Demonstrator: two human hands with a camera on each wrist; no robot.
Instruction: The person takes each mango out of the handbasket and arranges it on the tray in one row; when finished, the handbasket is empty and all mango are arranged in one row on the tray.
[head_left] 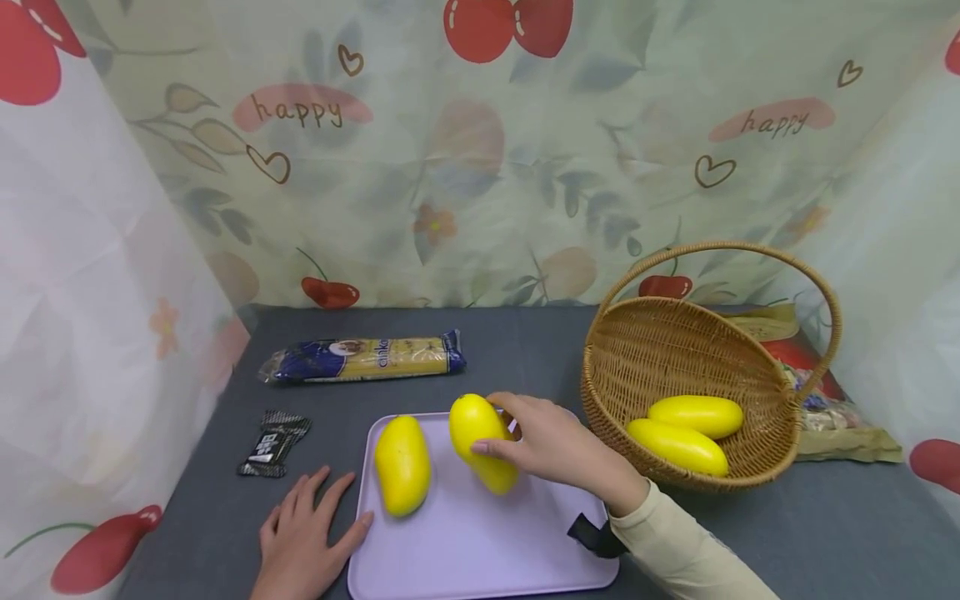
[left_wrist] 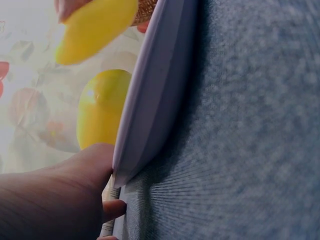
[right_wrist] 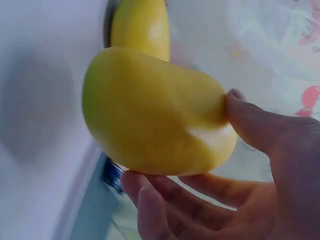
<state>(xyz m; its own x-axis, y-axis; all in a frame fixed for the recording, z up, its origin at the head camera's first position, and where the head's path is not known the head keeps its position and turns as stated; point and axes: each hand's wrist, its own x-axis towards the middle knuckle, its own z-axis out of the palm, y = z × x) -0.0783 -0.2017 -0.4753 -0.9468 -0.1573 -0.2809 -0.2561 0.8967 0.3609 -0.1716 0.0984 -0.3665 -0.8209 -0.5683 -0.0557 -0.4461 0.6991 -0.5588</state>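
Observation:
A yellow mango (head_left: 480,437) is gripped between the thumb and fingers of my right hand (head_left: 551,446), above the lilac tray (head_left: 480,554). In the right wrist view this mango (right_wrist: 155,115) appears clear of the tray surface. Another mango (head_left: 402,467) lies on the tray's left part. My left hand (head_left: 303,533) rests with spread fingers on the dark cloth, its thumb touching the tray's left edge. The left wrist view shows that thumb (left_wrist: 95,162) against the tray rim (left_wrist: 150,100).
A wicker basket (head_left: 675,333) with a tall handle stands at the right, two mangoes (head_left: 682,446) inside. Behind it lies a brown package (head_left: 847,442). A pasta packet (head_left: 367,358) lies at the back left, a small black wrapped packet (head_left: 273,444) at the left. A black strap (head_left: 592,535) crosses the tray's right edge.

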